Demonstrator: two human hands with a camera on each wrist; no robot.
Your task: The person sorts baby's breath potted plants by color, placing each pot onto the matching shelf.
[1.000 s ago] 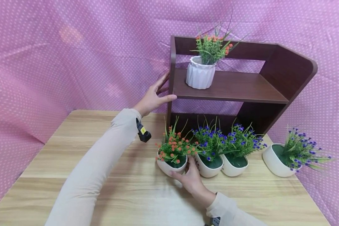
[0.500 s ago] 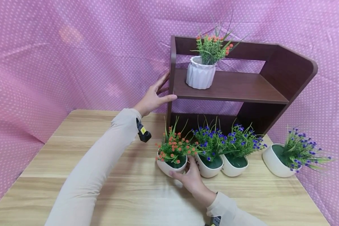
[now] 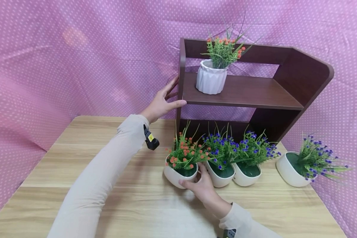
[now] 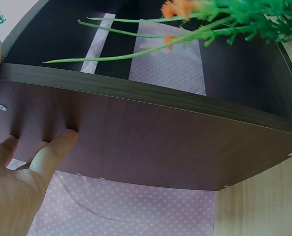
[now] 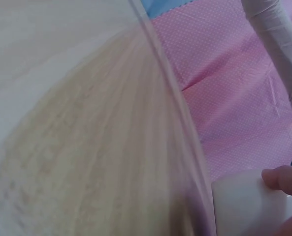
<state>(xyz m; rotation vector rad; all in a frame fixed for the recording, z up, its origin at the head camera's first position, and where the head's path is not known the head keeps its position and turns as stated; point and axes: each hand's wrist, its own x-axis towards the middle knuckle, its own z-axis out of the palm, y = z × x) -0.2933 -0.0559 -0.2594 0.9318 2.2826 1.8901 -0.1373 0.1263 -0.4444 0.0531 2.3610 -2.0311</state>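
— At the front of the wooden table [image 3: 77, 185], what is different from a second ago?

— The white pot with orange flowers [image 3: 178, 175] sits a little lower and nearer the camera, and its plant leans up and to the right. The right hand [image 3: 203, 189] has slid with it; a second ago the thumb stood up between this pot and the next, now the fingers wrap the pot's front and right side.

— So is it gripped?

— Yes, the fingers curl round the wall of the pot, the thumb along the front rim. The right wrist view shows one fingertip [image 5: 283, 179] pressed on the white wall. The pot looks tilted and just coming away from the row, though I cannot tell whether its base has left the table.

— And the left hand [image 3: 161, 102]?

— Unchanged. Its fingers lie straight and slightly spread against the outside of the dark shelf [image 3: 244, 92], thumb on the front edge. The left wrist view shows the fingers [image 4: 54, 152] flat on the side panel, steadying it.

— The rest?

— Nothing has moved: the ribbed white pot [image 3: 210, 79] on the shelf board, two blue-flowered pots [image 3: 220, 175] [image 3: 250, 173] beside the gripped one, and a third blue-flowered pot [image 3: 291, 170] apart at the right.

— Meaning?

— I judge the lift of the orange pot has just begun.
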